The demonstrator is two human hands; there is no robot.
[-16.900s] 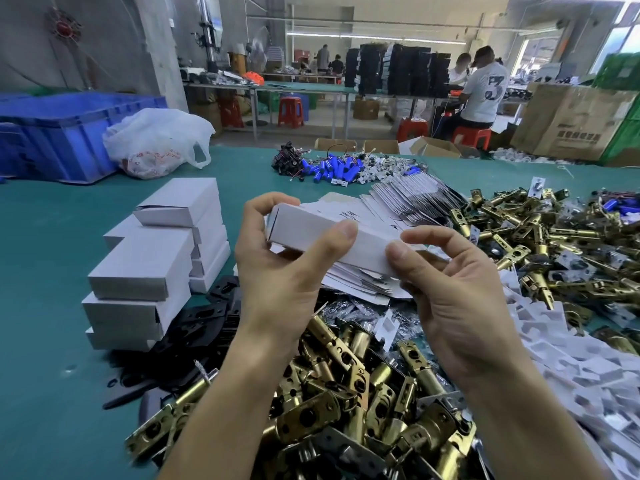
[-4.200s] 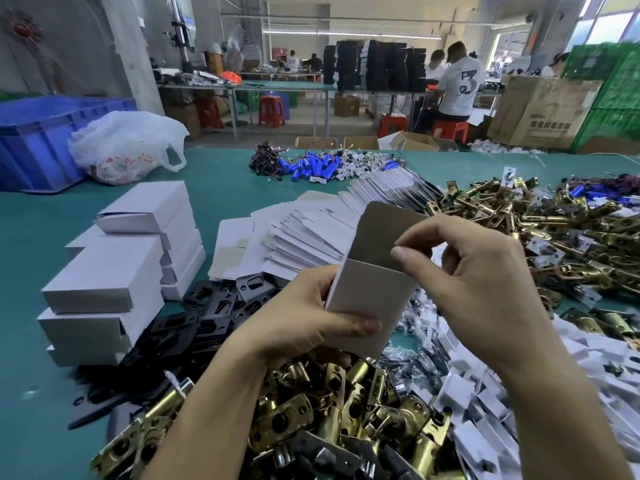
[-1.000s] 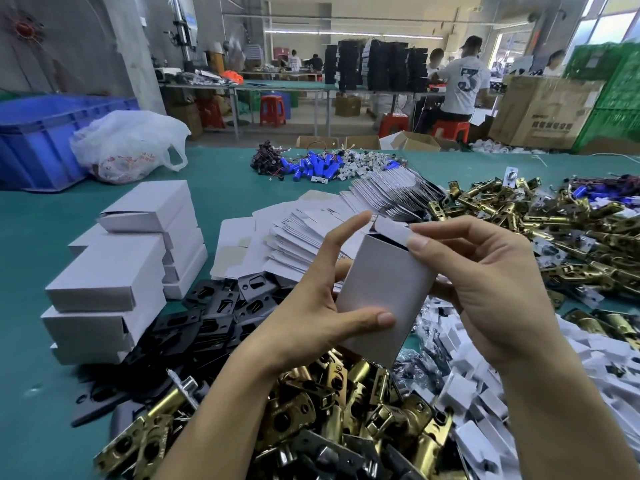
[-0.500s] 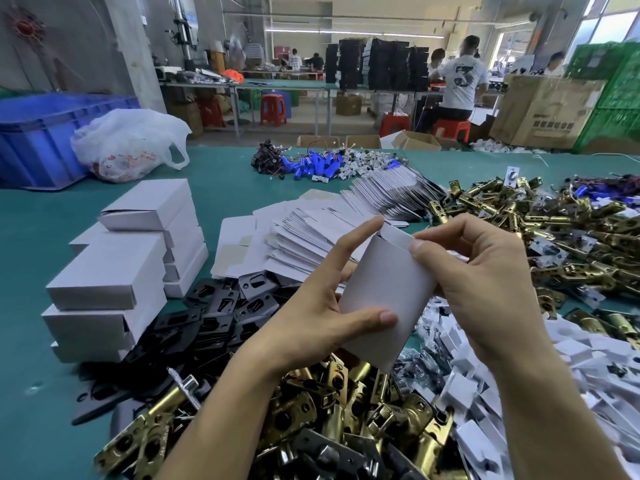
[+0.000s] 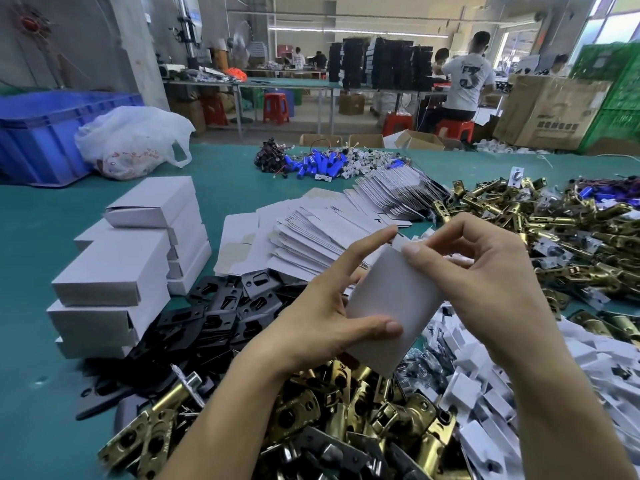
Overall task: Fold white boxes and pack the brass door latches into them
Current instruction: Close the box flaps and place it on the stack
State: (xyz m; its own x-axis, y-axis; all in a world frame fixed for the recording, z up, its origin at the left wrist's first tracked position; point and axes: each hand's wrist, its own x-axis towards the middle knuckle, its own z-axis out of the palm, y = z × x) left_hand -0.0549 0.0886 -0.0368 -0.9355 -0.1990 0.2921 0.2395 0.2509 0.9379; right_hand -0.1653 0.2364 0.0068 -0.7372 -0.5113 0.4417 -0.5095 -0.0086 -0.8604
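Observation:
A folded white box [image 5: 391,303] is held upright over the table's middle. My left hand [image 5: 322,313] grips its lower left side, thumb across the front and index finger stretched along the top edge. My right hand [image 5: 485,278] pinches the top flap at the box's upper right corner. Brass door latches [image 5: 346,420] lie heaped under my hands, and a second heap of latches [image 5: 554,230] spreads at the right. Flat unfolded box blanks [image 5: 311,230] fan out behind the box.
Finished white boxes [image 5: 128,258] are stacked at the left. Black strike plates [image 5: 214,313] lie beside them, white plastic pieces [image 5: 485,393] at the right. Blue parts [image 5: 322,166], a plastic bag [image 5: 131,140] and a blue crate [image 5: 41,133] sit farther back. People work at distant tables.
The box's open top flap has been folded down since four seconds ago. In the last second my right fingers have pressed the flap lower at the corner; the box stays in place.

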